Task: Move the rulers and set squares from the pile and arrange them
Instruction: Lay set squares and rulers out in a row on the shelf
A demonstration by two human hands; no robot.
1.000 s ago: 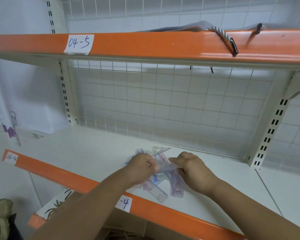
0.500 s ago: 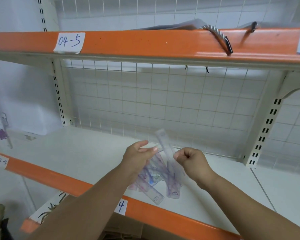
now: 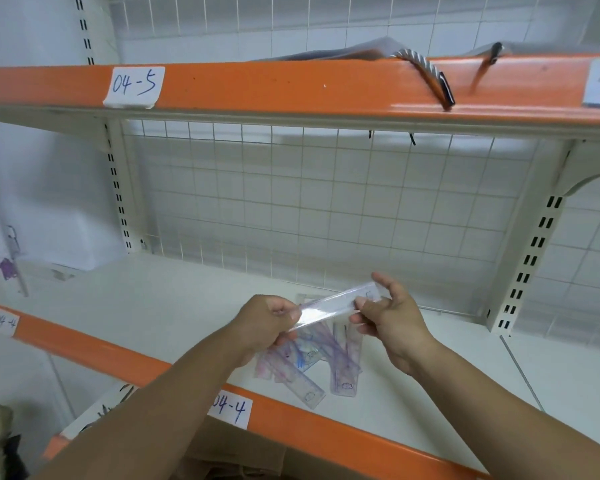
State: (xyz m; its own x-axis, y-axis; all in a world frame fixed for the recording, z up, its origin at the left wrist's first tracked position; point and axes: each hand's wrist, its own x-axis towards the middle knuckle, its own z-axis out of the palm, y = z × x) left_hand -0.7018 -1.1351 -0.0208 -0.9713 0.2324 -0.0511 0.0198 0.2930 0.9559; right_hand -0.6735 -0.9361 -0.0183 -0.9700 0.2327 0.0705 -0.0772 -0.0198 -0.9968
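The light was bright, flat and cool, and came from above, to judge by the pale sheen along the orange edge of the upper shelf. The white lower shelf and the tiled wall looked washed out. The clear ruler carried a white glare near its left end. Only faint, soft shadows lay around the pile. The wide lens bowed the shelf edges and tilted the uprights. A purple thing at the left border was smeared and soft.

Clear ruler tilted above messy pile on shelf
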